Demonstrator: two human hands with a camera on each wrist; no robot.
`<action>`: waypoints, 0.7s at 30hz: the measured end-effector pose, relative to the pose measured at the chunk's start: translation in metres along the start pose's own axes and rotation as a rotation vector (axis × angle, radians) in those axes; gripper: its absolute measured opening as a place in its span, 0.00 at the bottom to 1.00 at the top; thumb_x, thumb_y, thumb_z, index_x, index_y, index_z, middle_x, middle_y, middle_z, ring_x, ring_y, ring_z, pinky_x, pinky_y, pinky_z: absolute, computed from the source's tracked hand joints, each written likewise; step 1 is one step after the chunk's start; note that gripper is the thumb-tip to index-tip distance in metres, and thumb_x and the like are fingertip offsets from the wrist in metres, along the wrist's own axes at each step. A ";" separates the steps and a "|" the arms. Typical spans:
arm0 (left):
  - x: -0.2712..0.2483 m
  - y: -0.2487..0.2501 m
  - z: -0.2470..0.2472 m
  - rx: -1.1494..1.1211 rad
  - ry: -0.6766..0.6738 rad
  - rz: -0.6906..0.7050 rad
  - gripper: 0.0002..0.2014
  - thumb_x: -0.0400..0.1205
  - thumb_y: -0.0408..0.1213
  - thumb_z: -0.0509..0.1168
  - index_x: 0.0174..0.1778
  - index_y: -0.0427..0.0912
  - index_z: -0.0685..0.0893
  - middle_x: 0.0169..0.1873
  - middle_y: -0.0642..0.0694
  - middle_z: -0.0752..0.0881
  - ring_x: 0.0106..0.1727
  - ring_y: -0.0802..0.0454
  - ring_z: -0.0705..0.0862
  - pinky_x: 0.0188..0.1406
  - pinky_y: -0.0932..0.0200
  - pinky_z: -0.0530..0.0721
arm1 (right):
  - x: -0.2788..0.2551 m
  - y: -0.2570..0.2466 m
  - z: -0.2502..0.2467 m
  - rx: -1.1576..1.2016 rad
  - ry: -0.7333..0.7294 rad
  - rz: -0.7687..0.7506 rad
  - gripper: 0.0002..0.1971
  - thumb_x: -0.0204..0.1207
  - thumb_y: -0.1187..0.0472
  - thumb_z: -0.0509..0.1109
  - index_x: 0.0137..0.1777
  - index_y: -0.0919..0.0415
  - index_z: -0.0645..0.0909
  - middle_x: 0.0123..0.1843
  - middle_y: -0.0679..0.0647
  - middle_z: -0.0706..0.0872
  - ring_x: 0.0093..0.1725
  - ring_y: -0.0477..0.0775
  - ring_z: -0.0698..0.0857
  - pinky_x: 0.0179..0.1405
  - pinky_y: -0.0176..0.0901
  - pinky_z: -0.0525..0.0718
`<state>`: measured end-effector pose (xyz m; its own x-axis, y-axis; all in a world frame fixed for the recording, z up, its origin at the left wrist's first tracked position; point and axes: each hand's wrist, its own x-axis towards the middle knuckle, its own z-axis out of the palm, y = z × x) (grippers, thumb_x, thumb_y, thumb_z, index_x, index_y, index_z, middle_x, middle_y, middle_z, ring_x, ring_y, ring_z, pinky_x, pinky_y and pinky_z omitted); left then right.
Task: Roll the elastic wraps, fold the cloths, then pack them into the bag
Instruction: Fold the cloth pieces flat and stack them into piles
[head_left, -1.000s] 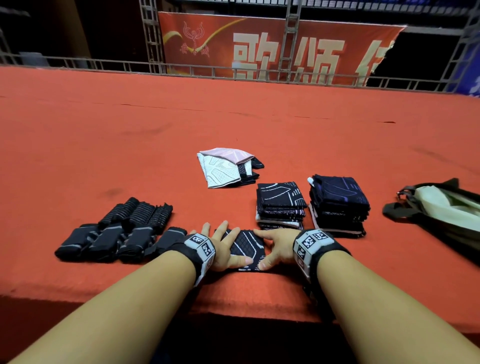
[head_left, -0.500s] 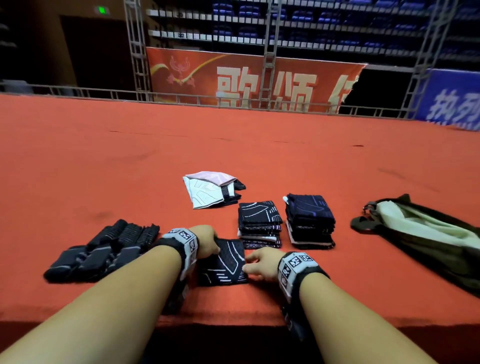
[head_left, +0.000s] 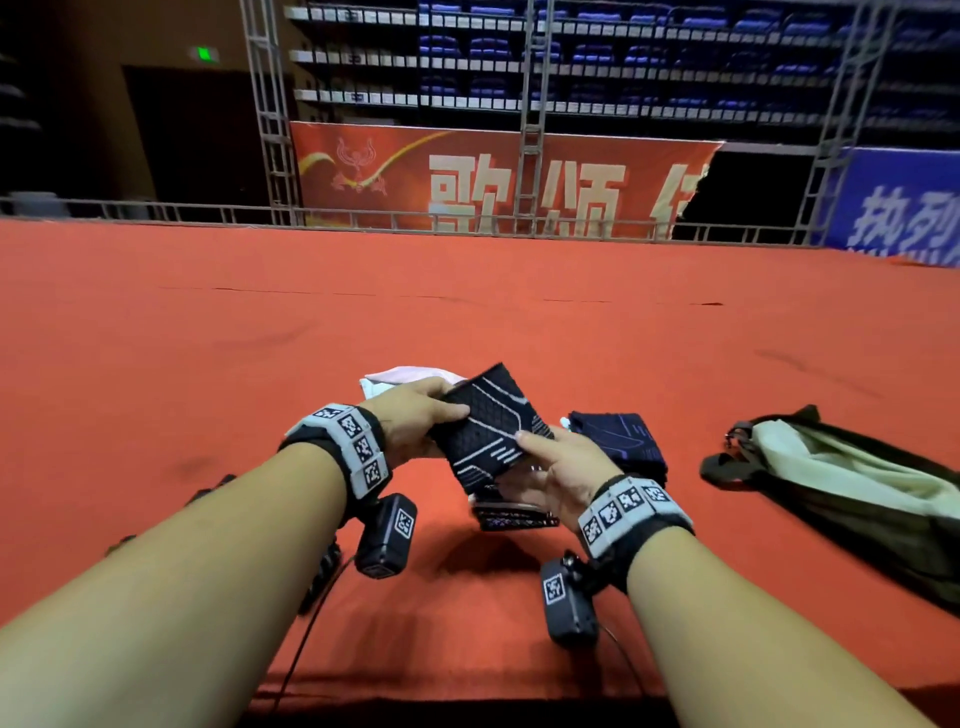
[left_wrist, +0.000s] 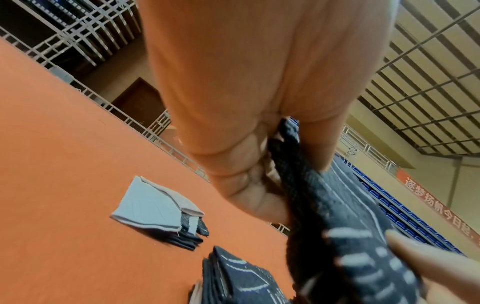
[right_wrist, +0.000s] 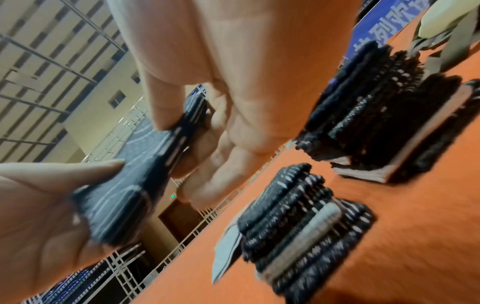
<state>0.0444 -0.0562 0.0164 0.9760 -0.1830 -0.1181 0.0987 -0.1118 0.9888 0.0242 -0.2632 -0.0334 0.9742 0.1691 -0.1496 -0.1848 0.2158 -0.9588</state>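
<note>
above the red table (head_left: 156, 364), tilted folded black cloth (head_left: 488, 426) in left hand (head_left: 410, 415) and right hand (head_left: 561, 467) grip, corner up

Head view looks down over both forearms; wrist views (close, tilted) share the folded stacks (right_wrist: 306, 216).

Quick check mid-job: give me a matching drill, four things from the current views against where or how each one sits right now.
Things:
1. folded black cloth
2. green bag
3. white cloth
4. navy cloth stack

States:
A. lies open at the far right of the red carpet
B. gripped by the left hand and right hand
C. tops the farthest pile
D. stands between hands and bag

Pairs: 1-B, 2-A, 3-C, 4-D
</note>
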 end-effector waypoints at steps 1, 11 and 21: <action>0.005 0.001 0.005 -0.030 0.022 -0.002 0.07 0.87 0.30 0.65 0.46 0.44 0.77 0.41 0.43 0.87 0.40 0.48 0.88 0.40 0.50 0.90 | 0.005 -0.007 -0.001 -0.002 0.057 -0.034 0.12 0.84 0.63 0.70 0.65 0.67 0.81 0.53 0.65 0.90 0.47 0.66 0.90 0.49 0.66 0.91; 0.061 -0.022 0.025 0.237 0.066 -0.077 0.15 0.83 0.30 0.71 0.34 0.44 0.73 0.23 0.40 0.76 0.25 0.44 0.84 0.43 0.41 0.90 | 0.086 -0.027 -0.033 -0.578 0.338 -0.141 0.37 0.73 0.62 0.66 0.84 0.47 0.65 0.64 0.57 0.88 0.47 0.61 0.91 0.53 0.63 0.90; 0.096 -0.049 0.023 0.567 0.034 -0.128 0.15 0.80 0.41 0.74 0.33 0.43 0.76 0.32 0.38 0.86 0.33 0.42 0.87 0.27 0.57 0.81 | 0.105 -0.008 -0.014 -1.053 0.239 -0.090 0.19 0.79 0.69 0.60 0.65 0.60 0.87 0.61 0.59 0.89 0.57 0.61 0.88 0.60 0.51 0.87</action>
<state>0.1286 -0.0903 -0.0453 0.9697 -0.1034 -0.2214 0.1060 -0.6382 0.7625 0.1300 -0.2609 -0.0446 0.9997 -0.0224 -0.0018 -0.0177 -0.7357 -0.6771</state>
